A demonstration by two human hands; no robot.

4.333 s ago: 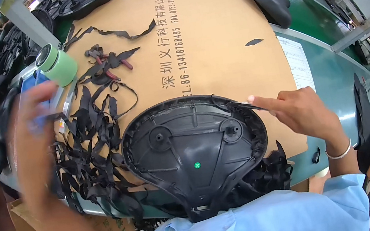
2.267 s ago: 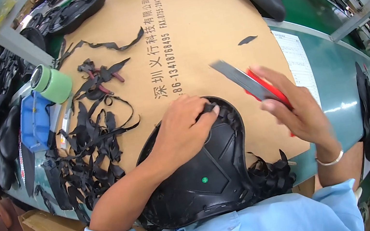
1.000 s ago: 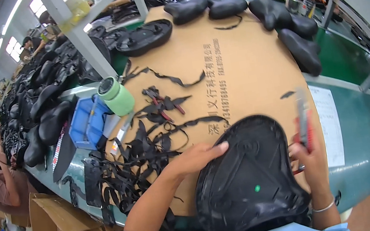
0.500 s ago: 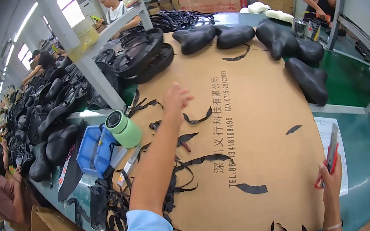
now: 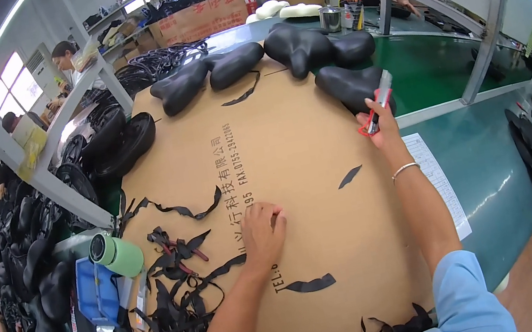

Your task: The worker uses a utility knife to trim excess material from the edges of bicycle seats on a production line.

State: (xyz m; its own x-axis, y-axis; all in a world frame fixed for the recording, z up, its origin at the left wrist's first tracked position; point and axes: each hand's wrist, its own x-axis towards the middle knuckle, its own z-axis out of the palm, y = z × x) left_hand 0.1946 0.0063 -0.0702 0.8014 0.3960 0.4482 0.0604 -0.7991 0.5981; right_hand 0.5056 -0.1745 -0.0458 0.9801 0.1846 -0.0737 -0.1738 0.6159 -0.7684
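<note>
My left hand (image 5: 262, 228) rests flat on the brown cardboard sheet (image 5: 274, 129) near its middle, holding nothing. My right hand (image 5: 377, 125) is stretched to the sheet's right edge and grips a red and grey utility knife (image 5: 378, 101), blade end pointing up. That hand is right next to a black saddle (image 5: 353, 87) lying at the far right of the cardboard. More black saddles (image 5: 182, 85) lie along the far edge. The saddle I worked on earlier is out of view.
Black offcut strips (image 5: 176, 300) pile up at the left of the cardboard, beside a green cylinder (image 5: 117, 254) and a blue box (image 5: 95, 291). A green conveyor belt (image 5: 484, 165) runs on the right with a paper sheet (image 5: 438, 179). Racks of saddles stand left; other people work behind.
The black saddle under my hands has gone from view as my head lifted. My left hand drew back to the cardboard's middle; my right hand with the knife reached out to the far right saddle.
</note>
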